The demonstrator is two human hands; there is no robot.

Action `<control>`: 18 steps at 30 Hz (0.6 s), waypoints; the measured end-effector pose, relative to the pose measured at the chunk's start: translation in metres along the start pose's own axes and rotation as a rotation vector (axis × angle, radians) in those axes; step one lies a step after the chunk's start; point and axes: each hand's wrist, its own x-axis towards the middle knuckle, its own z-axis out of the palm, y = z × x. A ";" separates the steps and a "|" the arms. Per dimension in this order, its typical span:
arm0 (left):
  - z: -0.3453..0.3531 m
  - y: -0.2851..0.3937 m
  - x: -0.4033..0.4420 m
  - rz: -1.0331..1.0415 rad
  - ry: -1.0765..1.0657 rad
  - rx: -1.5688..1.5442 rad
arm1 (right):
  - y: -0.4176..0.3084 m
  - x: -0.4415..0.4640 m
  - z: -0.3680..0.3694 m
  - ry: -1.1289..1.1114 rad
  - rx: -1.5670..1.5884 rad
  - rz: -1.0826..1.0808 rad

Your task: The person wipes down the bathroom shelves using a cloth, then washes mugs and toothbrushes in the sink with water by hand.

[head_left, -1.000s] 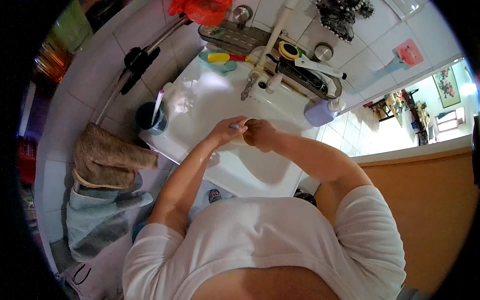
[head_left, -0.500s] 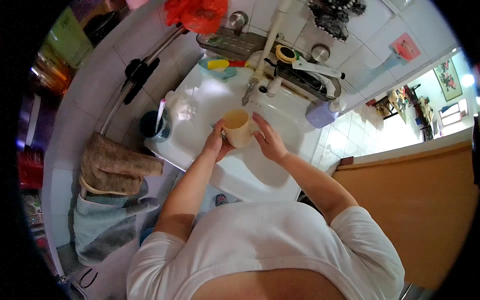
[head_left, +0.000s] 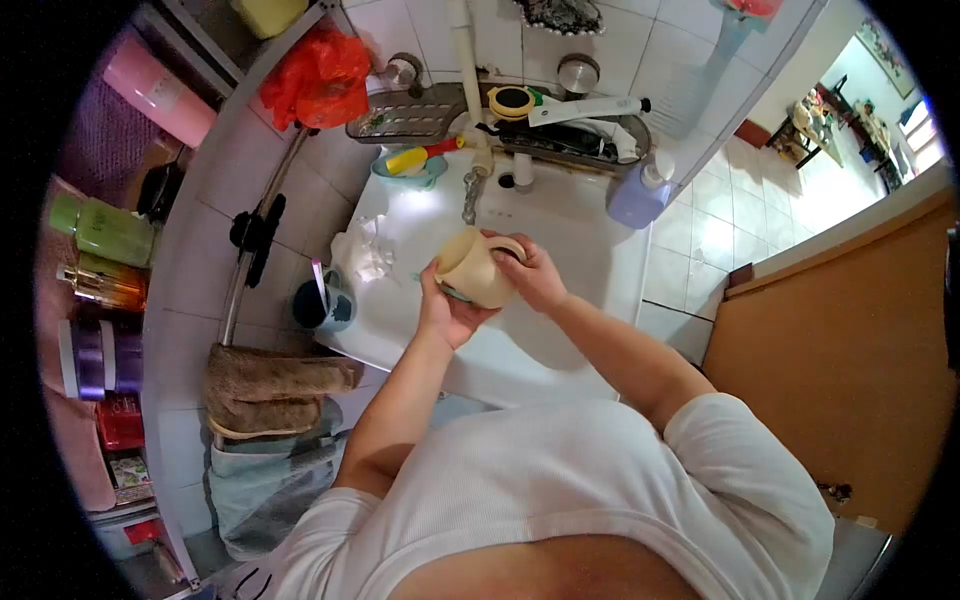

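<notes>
A cream-coloured cup (head_left: 474, 272) is held tilted over the white sink (head_left: 590, 300), a little in front of the metal tap (head_left: 471, 195). My left hand (head_left: 452, 312) is wrapped round its lower left side, with something bluish-green showing between palm and cup. On the cup's right, my right hand (head_left: 532, 275) grips the handle. White crumpled plastic (head_left: 362, 250) lies on the sink's left rim, near a dark cup (head_left: 325, 304) with a pink-and-white stick in it.
Behind the sink, a rack (head_left: 410, 117) holds tubes and brushes. A purple bottle (head_left: 640, 195) stands at the right corner. Brown and grey towels (head_left: 270, 390) hang at left, below a red bag (head_left: 318, 80). Shelves with bottles line the far left; a wooden door (head_left: 840, 360) is at right.
The cup has turned in my hands, so its handle now points right and my right hand has closed on it. The view has shifted, showing more shelves at left.
</notes>
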 end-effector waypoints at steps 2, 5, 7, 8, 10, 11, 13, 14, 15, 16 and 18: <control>0.006 -0.010 0.000 0.013 0.036 -0.026 | -0.003 0.001 -0.001 0.073 -0.071 0.038; 0.020 -0.025 0.002 0.110 0.088 -0.109 | -0.001 0.004 0.006 0.312 0.010 0.158; 0.022 -0.031 0.008 0.222 0.050 -0.120 | 0.020 0.009 0.018 0.481 0.092 0.127; 0.016 -0.036 0.014 0.289 0.002 -0.096 | 0.021 0.007 0.023 0.536 0.196 0.180; 0.005 -0.041 0.025 0.428 -0.046 0.024 | -0.011 -0.001 0.041 0.641 0.407 0.288; 0.001 -0.042 0.031 0.502 -0.047 0.117 | -0.009 0.000 0.043 0.636 0.469 0.314; 0.001 -0.040 0.030 0.616 -0.048 0.270 | -0.004 -0.001 0.046 0.623 0.591 0.373; 0.000 -0.036 0.028 0.658 -0.053 0.332 | 0.005 0.000 0.042 0.542 0.663 0.349; 0.000 -0.032 0.026 0.698 -0.057 0.394 | 0.019 0.001 0.035 0.460 0.734 0.325; -0.006 -0.027 0.027 0.794 -0.037 0.572 | 0.024 0.001 0.030 0.378 0.803 0.301; -0.017 -0.016 0.028 0.971 0.000 0.933 | 0.025 -0.001 0.018 0.399 0.878 0.368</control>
